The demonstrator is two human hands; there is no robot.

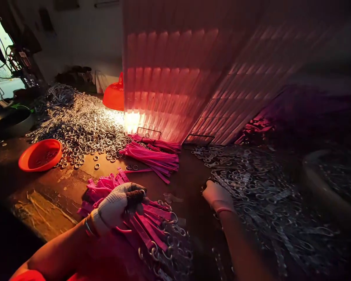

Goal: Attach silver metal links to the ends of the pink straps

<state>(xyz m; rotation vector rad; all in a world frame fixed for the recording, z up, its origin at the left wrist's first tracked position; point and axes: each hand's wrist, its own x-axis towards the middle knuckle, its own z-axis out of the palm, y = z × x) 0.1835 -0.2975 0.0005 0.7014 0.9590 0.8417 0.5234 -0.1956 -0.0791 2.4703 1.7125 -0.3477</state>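
My left hand (119, 205), in a white dotted glove with dark fingertips, rests curled on a heap of pink straps (146, 226) that have metal rings at their ends. Whether it grips a strap is hard to tell. My right hand (218, 195), also gloved, reaches down into a pile of metal clasps and rings (251, 183) on the right of the table, fingers bent into the pile. A second bundle of pink straps (155, 156) lies farther back in the middle.
A large heap of metal rings (82, 125) covers the back left. An orange bowl (40, 155) sits at the left, an orange basket (114, 95) behind. A ribbed translucent sheet (178, 78) stands at the back. A round tub (324, 183) is at the right.
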